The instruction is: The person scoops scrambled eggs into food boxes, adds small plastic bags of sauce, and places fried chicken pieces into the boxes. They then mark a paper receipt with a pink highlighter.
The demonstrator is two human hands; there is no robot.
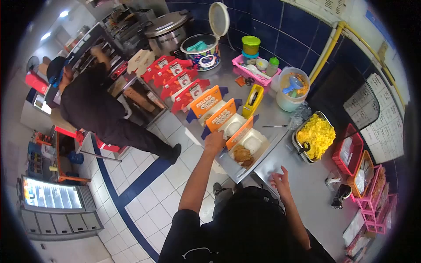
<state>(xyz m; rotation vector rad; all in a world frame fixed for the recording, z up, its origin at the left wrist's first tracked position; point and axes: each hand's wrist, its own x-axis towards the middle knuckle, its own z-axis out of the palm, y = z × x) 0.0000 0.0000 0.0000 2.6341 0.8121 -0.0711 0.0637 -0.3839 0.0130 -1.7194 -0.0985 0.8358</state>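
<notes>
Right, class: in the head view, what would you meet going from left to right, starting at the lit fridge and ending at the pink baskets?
Lit fridge → left hand → nearest open box → right hand → heaped yellow food → pink baskets.

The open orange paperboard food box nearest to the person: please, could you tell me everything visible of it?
The open orange paperboard food box looks folded from thin card, with a pale inside and a raised orange flap. It sits on the grey metal counter, near the edge, last in its row. Inside, a rounded white mound, apparently rice, lies beside a brown, crumbed-looking piece. The left hand is close to the flap; whether they touch, I cannot tell.
</notes>
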